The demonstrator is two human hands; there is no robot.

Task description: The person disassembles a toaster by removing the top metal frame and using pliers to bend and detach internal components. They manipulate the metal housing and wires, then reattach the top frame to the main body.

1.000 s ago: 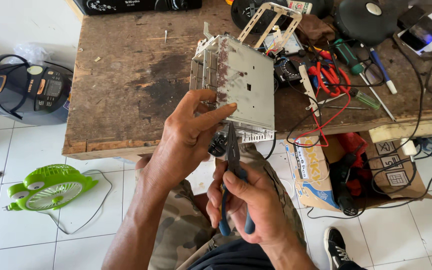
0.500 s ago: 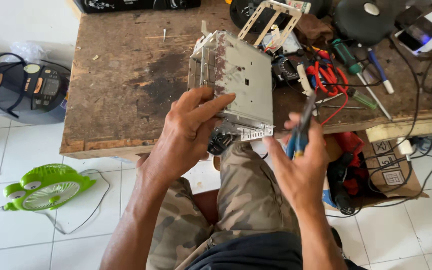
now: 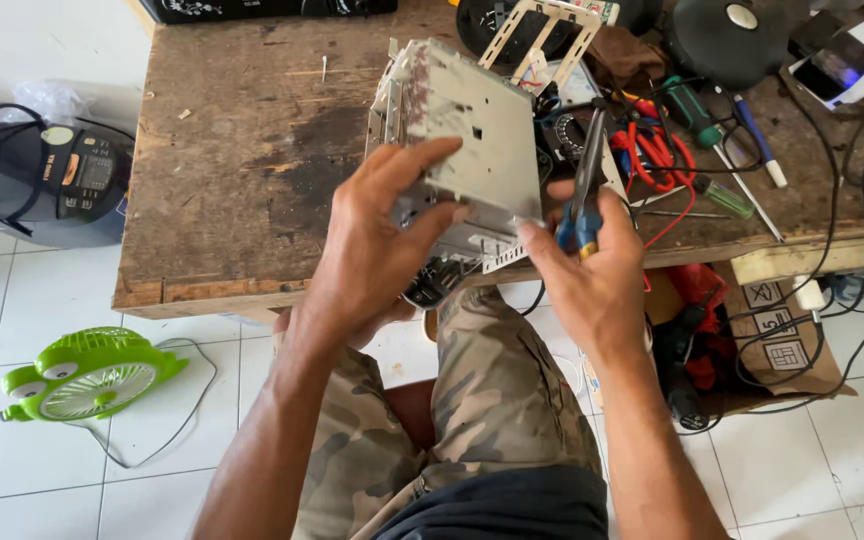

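We note left hand (image 3: 377,250) gripping the metal chassis (image 3: 472,150); right hand (image 3: 587,270), pinching pliers (image 3: 584,190), touches its near-right corner.

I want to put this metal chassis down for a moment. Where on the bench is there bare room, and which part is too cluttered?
The left half of the worn wooden bench is bare, from its left edge up to the grey metal chassis in the left hand. To the right it is crowded: red-handled cutters, a green-handled screwdriver, black cables. The right hand holds blue-handled pliers.
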